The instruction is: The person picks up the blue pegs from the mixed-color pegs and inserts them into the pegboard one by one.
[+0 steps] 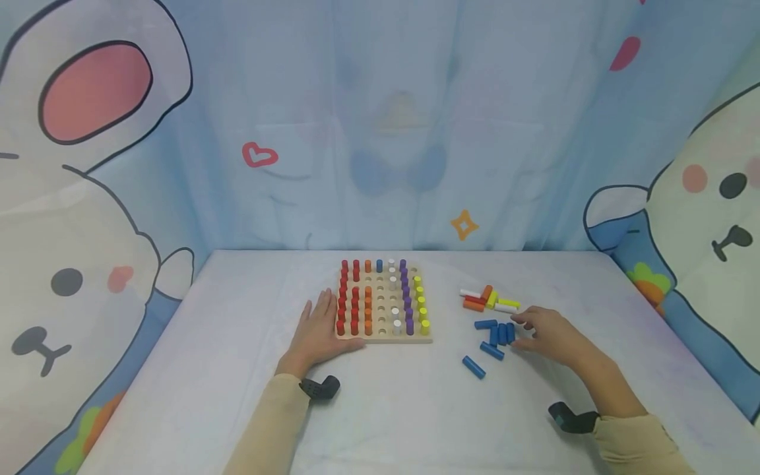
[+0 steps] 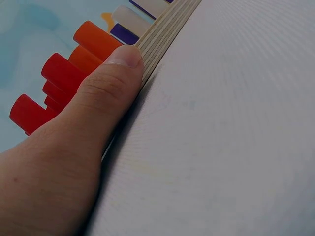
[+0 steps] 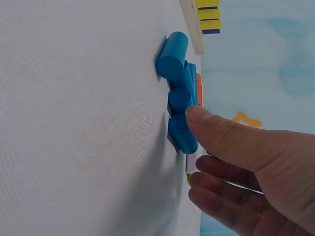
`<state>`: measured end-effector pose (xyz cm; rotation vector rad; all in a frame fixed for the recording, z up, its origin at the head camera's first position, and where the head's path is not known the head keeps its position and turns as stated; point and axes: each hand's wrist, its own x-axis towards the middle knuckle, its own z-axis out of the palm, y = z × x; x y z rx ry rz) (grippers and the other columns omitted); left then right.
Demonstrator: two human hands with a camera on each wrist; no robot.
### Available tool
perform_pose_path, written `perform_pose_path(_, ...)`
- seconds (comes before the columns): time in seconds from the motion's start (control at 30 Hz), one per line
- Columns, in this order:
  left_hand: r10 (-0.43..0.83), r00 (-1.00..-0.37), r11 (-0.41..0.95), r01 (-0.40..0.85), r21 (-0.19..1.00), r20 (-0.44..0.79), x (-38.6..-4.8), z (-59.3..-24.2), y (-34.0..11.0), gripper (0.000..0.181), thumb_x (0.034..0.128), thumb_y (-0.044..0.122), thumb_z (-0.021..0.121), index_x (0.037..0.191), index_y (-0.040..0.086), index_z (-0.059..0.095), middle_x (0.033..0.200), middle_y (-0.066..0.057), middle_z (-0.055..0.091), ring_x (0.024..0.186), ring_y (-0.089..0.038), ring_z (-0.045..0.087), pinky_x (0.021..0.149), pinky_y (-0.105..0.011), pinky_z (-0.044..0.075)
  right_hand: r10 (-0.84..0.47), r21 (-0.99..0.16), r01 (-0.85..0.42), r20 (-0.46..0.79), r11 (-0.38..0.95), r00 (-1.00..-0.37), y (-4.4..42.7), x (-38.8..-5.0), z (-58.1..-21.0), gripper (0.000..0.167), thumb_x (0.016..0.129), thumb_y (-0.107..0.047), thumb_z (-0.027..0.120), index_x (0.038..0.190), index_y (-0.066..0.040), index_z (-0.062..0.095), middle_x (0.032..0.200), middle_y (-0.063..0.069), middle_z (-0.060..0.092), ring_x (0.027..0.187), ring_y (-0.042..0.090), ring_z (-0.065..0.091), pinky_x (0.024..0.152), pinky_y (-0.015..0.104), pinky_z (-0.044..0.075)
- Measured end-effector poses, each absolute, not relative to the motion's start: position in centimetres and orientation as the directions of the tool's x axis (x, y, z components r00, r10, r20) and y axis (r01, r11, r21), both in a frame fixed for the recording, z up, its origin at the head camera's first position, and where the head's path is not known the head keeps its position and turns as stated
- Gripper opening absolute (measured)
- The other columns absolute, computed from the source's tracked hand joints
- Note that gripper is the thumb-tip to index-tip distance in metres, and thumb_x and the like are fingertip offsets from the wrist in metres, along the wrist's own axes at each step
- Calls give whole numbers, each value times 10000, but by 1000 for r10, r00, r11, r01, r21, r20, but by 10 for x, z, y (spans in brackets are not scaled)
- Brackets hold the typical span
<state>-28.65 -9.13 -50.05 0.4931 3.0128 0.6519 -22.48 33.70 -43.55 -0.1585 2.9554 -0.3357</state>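
Well, blue pegs (image 1: 502, 334): smooth, plain cylinders lying loose on the white table (image 1: 392, 409), right of the board (image 1: 386, 340).
Right hand (image 1: 552, 335): at the end peg (image 1: 510, 332), thumb spread from bent fingers; cannot tell whether they touch it.
Left hand (image 1: 316, 333): at the board's near corner, thumb stretched along the front edge, fingers along the left side.

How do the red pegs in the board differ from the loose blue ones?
The red pegs stand upright in the board; the loose blue pegs lie on the tabletop. The red pegs form columns; the loose blue pegs point different ways. Both are cylinders.
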Motion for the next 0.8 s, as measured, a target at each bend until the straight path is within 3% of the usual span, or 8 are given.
perform_pose_path(0.8, 312, -949, 869, 299, 394, 32, -287, -500, -92, 1241, 655, 852, 529, 1525, 69, 116, 1614, -60, 64, 1495, -183, 19, 1220, -434, -15, -157, -222, -113, -192, 968, -969, 332, -237, -440, 526, 746, -222, 801, 1178, 25, 628, 979, 128, 649, 882, 257, 620, 784, 426, 576)
